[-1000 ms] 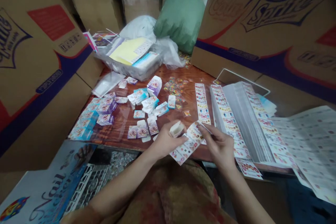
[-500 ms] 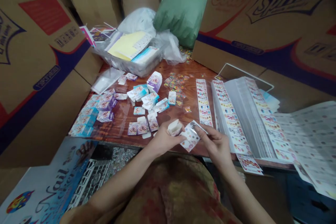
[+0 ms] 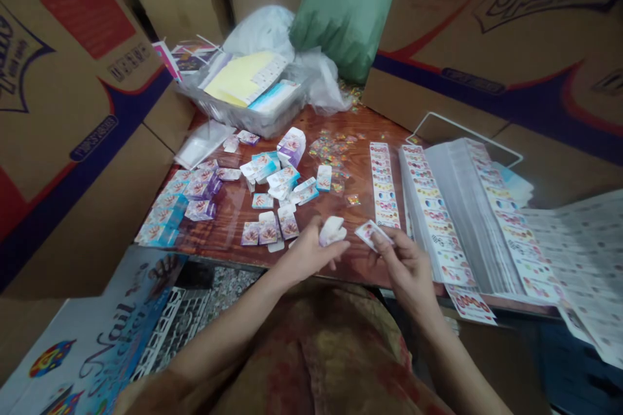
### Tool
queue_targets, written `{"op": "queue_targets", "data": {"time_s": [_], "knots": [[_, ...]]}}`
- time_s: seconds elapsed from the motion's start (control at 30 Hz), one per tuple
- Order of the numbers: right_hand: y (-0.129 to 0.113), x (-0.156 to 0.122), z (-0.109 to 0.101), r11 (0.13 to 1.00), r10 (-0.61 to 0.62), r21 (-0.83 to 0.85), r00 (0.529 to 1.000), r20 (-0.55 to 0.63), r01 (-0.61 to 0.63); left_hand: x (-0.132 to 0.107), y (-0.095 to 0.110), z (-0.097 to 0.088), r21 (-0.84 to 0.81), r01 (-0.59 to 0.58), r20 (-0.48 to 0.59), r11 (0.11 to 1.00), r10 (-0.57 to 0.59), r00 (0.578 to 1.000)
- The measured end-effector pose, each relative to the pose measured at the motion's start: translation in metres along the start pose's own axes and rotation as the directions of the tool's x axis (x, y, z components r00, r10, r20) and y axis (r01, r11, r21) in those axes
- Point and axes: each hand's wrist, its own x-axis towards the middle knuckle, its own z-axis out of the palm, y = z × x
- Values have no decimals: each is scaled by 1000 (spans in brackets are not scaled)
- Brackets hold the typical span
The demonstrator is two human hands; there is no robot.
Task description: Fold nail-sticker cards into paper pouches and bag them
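Note:
My left hand (image 3: 309, 253) is closed round a small white open box (image 3: 332, 231) just above the table's near edge. My right hand (image 3: 406, 266) pinches a folded nail-sticker strip (image 3: 370, 233) a short way to the right of that box. Both hands hover over the wooden table (image 3: 350, 188). One flat sticker strip (image 3: 383, 185) lies beyond my right hand, and a thick stack of sticker strips (image 3: 438, 214) sits further right.
Small printed boxes (image 3: 272, 178) lie scattered mid-table, with more stacked at the left (image 3: 180, 207). A clear tray of papers (image 3: 248, 97), white and green bags (image 3: 341, 6) stand behind. Large cardboard cartons (image 3: 73, 117) wall in both sides. Printed sheets (image 3: 584, 259) overhang at right.
The long sticker strip held between both hands has been folded down into a small packet in my right hand. The hands have drawn slightly apart, and the view has shifted a little.

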Motion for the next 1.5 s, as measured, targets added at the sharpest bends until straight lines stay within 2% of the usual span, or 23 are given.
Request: {"op": "queue_targets", "data": {"time_s": [0.1,0.2,0.3,0.37,0.43,0.5,0.57,0.7,0.8,0.9,0.93,1.0,1.07,1.17,1.3,1.4,1.5], "knots": [[-1,3,-7,978,-91,-177,990,108,109,-4,-5,0,117,5,69,993,-13,998],[-4,5,-15,897,-102,-375,934,343,235,-7,-7,0,322,-116,-13,940,127,992],[-7,9,-22,859,-27,-430,863,504,278,-10,-11,2,536,-199,-33,821,256,966],[-8,15,-27,856,8,-424,812,583,296,-13,-16,3,564,-219,9,796,260,966],[-8,22,-31,854,9,-410,778,628,321,-14,-20,5,489,-204,36,848,214,976],[-6,28,-34,839,-12,-430,803,596,332,-14,-22,6,347,-164,25,923,166,986],[-5,32,-33,843,-44,-424,828,559,331,-13,-23,7,246,-143,4,959,147,989],[-8,32,-22,911,-53,-284,767,640,299,-12,-25,7,241,-139,50,961,131,990],[-10,29,-14,938,-56,-253,822,566,238,-11,-27,6,124,-74,57,990,68,996],[-5,33,-11,950,-57,-240,868,493,198,-10,-27,5,41,-69,23,997,68,997],[0,38,-10,944,-51,-272,896,442,187,-10,-27,5,31,-76,10,997,76,997],[15,51,-7,905,-52,-395,963,264,157,-10,-25,5,-18,-52,-8,998,52,999],[34,69,0,833,-84,-539,992,95,122,-11,-25,7,-122,26,-14,992,-28,1000],[60,92,15,780,-94,-605,986,136,157,-12,-25,10,-264,120,-9,957,-127,992],[80,104,29,801,-103,-565,975,197,198,-13,-24,10,-310,90,-47,947,-110,993],[80,100,25,831,-99,-524,977,189,186,-13,-25,9,-305,54,-78,951,-81,994],[61,84,13,883,-116,-435,981,157,174,-11,-29,7,-273,41,-112,961,-74,991]]}}
